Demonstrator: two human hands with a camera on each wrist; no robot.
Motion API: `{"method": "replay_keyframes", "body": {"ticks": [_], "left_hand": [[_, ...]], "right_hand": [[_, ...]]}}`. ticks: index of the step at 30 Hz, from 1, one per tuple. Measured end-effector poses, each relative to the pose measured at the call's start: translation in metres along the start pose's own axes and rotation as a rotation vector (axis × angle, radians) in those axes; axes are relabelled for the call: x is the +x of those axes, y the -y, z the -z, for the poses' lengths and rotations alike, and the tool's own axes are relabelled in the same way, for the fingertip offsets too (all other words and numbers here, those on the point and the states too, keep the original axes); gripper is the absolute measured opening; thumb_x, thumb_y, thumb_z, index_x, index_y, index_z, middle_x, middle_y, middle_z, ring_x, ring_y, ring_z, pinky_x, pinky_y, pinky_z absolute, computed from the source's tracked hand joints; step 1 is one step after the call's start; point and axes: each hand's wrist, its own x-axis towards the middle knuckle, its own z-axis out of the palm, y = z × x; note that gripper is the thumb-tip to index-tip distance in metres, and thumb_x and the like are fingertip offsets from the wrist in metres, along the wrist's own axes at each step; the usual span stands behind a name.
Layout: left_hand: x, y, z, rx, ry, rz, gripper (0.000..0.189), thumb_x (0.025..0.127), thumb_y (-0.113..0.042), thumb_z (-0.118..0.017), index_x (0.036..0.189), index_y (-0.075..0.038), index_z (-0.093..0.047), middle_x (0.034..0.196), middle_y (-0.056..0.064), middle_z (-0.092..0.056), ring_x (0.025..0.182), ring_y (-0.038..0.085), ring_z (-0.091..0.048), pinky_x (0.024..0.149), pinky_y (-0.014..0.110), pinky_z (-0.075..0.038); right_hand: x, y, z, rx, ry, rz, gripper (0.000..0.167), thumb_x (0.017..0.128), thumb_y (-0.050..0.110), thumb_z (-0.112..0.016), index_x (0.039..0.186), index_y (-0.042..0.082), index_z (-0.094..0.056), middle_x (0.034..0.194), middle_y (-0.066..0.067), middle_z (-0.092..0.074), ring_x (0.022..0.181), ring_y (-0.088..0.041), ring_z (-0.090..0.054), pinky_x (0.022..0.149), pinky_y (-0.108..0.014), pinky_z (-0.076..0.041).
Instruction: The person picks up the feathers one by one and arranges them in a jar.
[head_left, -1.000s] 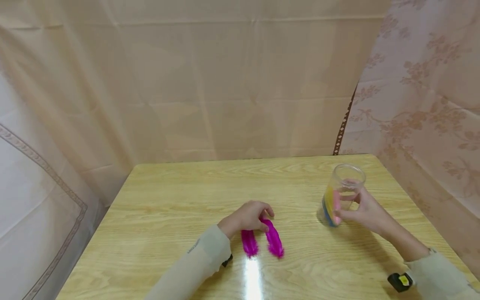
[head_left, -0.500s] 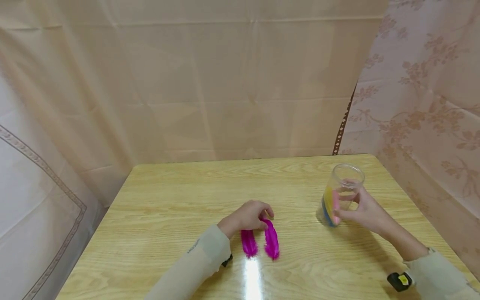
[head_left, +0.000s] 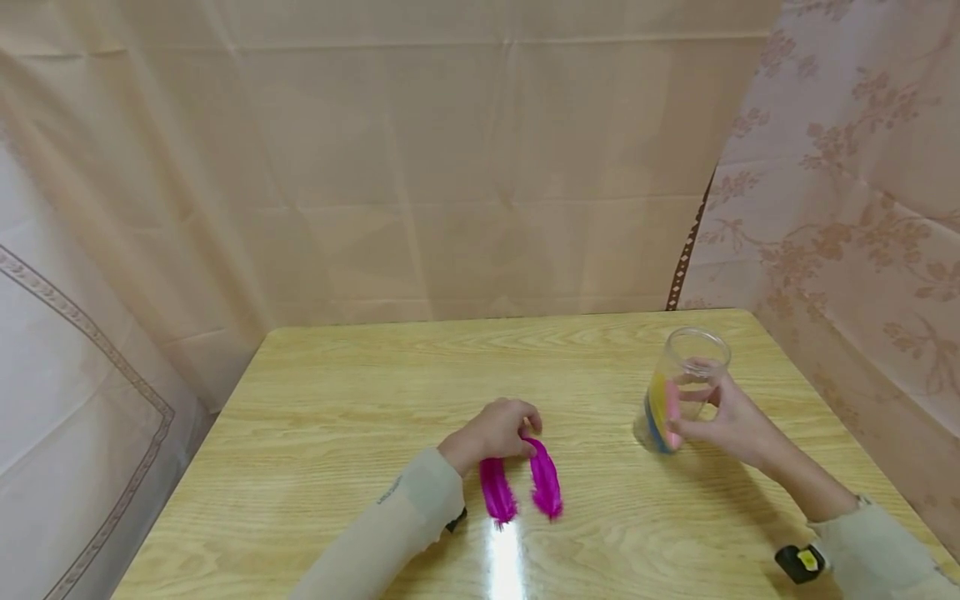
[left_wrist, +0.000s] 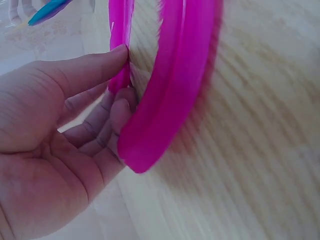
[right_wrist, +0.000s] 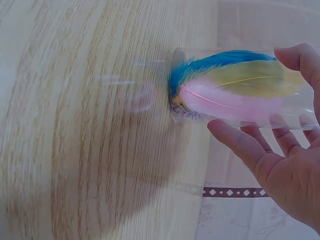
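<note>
My left hand (head_left: pixel 495 432) pinches one magenta feather (head_left: pixel 546 483) between thumb and fingertips, low over the table. A second magenta feather (left_wrist: pixel 170 95) lies beside it, nearer the wrist, its end by the curled fingers; whether they hold it too I cannot tell. To the right, my right hand (head_left: pixel 738 421) is wrapped around a tall clear cylindrical jar (head_left: pixel 697 343), which stands upright on the table. Inside the jar are a blue feather (right_wrist: pixel 220 60), a yellow feather (right_wrist: pixel 250 77) and a pink feather (right_wrist: pixel 225 100). Its top appears open.
The wood-grain table (head_left: pixel 360 392) spans the view and reflects a bright light near its front. A beige curtain (head_left: pixel 450 167) hangs behind the table's back edge. Patterned cloth (head_left: pixel 862 208) hangs on the right, white cloth (head_left: pixel 67 375) on the left.
The loose ends of the magenta feathers have shifted slightly, and the left hand has moved a little. The right hand and the jar have stayed in place.
</note>
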Motion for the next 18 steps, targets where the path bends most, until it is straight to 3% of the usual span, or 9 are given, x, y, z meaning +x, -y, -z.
{"method": "replay_keyframes", "body": {"ticks": [5, 18], "left_hand": [[-0.0010, -0.0012, 0.0018, 0.008, 0.000, 0.038, 0.023, 0.083, -0.015, -0.087, 0.101, -0.011, -0.073, 0.081, -0.005, -0.062, 0.075, 0.007, -0.054, 0.071, 0.023, -0.047], [0.0005, -0.0014, 0.0079, 0.018, -0.008, 0.021, 0.012, 0.089, -0.018, -0.082, 0.098, -0.012, -0.079, 0.081, -0.008, -0.066, 0.076, 0.005, -0.057, 0.071, 0.021, -0.049]], "right_hand": [[-0.0003, 0.0011, 0.0000, -0.001, 0.002, -0.003, 0.088, 0.087, 0.010, -0.082, 0.150, 0.002, -0.022, 0.140, -0.028, -0.037, 0.121, -0.056, -0.051, 0.074, -0.034, -0.059], [-0.0001, 0.0002, 0.0008, 0.000, 0.007, 0.001, 0.089, 0.086, 0.011, -0.083, 0.151, 0.003, -0.022, 0.141, -0.027, -0.037, 0.121, -0.055, -0.051, 0.074, -0.035, -0.059]]}}
